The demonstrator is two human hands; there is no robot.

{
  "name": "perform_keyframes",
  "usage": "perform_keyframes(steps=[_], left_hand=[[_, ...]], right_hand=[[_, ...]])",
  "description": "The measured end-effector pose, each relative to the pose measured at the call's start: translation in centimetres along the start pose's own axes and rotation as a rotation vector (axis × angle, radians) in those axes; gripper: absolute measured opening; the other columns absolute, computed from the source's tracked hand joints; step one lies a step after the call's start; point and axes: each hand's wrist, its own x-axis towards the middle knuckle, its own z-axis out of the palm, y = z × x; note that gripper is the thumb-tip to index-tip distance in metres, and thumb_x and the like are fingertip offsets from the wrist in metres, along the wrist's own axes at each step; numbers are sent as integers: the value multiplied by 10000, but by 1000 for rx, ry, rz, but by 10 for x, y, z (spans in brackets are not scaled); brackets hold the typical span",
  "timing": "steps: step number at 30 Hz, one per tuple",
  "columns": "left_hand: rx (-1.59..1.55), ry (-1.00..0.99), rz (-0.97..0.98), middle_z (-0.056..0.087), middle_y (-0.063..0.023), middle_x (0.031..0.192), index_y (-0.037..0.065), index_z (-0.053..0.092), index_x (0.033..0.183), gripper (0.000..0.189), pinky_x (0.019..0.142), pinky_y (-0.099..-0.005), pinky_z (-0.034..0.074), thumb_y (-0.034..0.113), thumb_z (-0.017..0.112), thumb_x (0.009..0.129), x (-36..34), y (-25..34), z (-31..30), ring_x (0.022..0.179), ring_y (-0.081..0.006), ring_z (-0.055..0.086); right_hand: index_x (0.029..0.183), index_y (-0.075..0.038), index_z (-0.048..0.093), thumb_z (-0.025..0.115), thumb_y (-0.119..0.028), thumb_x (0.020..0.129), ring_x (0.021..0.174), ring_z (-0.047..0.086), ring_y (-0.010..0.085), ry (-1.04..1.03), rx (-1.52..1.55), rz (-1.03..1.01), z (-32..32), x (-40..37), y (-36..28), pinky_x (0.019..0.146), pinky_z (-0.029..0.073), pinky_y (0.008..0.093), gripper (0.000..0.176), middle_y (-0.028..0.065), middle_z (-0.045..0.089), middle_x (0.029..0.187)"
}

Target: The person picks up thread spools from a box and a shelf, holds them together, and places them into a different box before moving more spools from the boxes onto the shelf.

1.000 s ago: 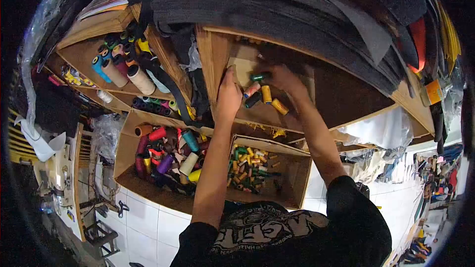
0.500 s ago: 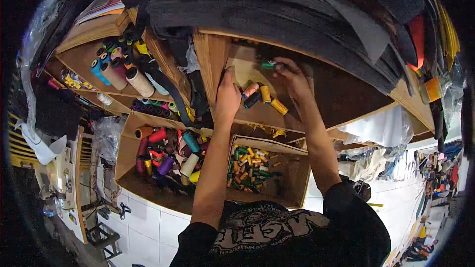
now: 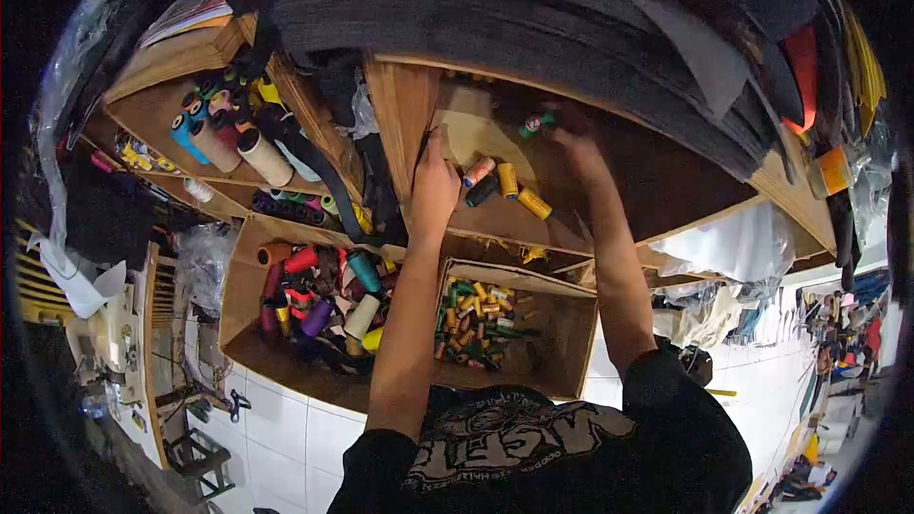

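Inside the wooden shelf compartment, my right hand (image 3: 579, 148), blurred by motion, has its fingers closed at a small green thread spool (image 3: 533, 125). My left hand (image 3: 436, 186) is at the compartment's left side, beside the wooden divider (image 3: 392, 114). Its fingers are curled around something dark and narrow that I cannot make out. Between my hands lie a pink-orange thread spool (image 3: 479, 171), a dark spool (image 3: 483, 192) and two yellow spools, one upper (image 3: 507, 181) and one lower (image 3: 535, 204). A pale flat piece (image 3: 471, 128) lies behind them.
Below the shelf stands a cardboard box (image 3: 533, 376) with several small spools on its right side and large thread cones (image 3: 362, 317) on its left. More cones (image 3: 264, 157) fill the left compartment. Dark folded fabric (image 3: 495, 14) hangs over the shelf top.
My right hand has moved a little right and toward me, and the green spool has shifted right with it and turned its end to view. My left hand has barely moved.
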Motion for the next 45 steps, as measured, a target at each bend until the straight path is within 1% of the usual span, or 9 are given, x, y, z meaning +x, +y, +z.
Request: perform_keyframes(steps=[2,5,6,9,13,16,17,23,45], left_hand=[[24,-11,-4,569,-300,1065,-9,431,1224,442,790,-487,451,-72,460,787,0,0,-2,953,-460,554],[29,-4,-8,565,-308,1056,2,421,1237,452,769,-496,444,-60,460,791,1,0,0,930,-470,551],[21,9,4,565,-309,1053,5,419,1241,455,764,-497,445,-57,461,792,1,-1,1,925,-470,553],[26,22,30,565,-310,1050,14,415,1251,463,754,-501,447,-50,460,795,1,-8,5,921,-468,557],[-13,119,177,568,-300,1066,29,405,1275,486,755,-502,455,-46,462,798,3,-21,13,935,-461,563],[77,-22,-41,569,-286,1097,35,396,1289,502,793,-487,462,-49,460,798,0,-13,7,971,-456,559],[8,30,38,571,-280,1108,44,392,1300,516,807,-481,464,-52,463,798,2,-13,7,981,-454,560],[-24,-49,-31,498,-309,1197,4,359,1314,480,877,-480,431,-45,412,840,0,-3,0,1083,-462,495],[15,-50,-47,505,-310,1188,-4,374,1304,477,892,-475,423,-42,416,830,0,1,-1,1098,-450,492]], right_hand=[[1252,-27,504,684,-202,788,1143,503,253,70,-372,-15,2,-6,-31,1003,362,355,527,120,556,1221],[1162,-40,566,657,-191,799,1067,552,217,199,-36,44,-9,16,-7,885,432,308,403,93,609,1075],[1144,-37,575,660,-217,807,1037,566,222,185,-236,88,-15,31,-3,875,438,315,391,91,615,1061],[1139,-35,577,661,-218,807,1026,568,221,242,-514,-62,-16,77,19,869,440,315,388,91,616,1055],[1133,-34,580,663,-220,807,1011,571,218,290,-652,-164,-12,108,37,860,443,316,385,92,618,1047],[1129,-32,582,665,-221,807,1000,574,217,298,-703,-200,-7,116,47,853,446,316,382,93,619,1041],[1127,-32,582,666,-222,807,996,574,216,303,-718,-211,-6,118,48,851,446,316,382,93,620,1039],[1118,-29,587,669,-225,807,973,579,213,311,-772,-247,1,118,59,838,451,317,377,94,622,1028],[1084,-20,602,681,-236,806,891,596,200,341,-863,-316,-3,117,70,789,467,320,361,99,632,985]])
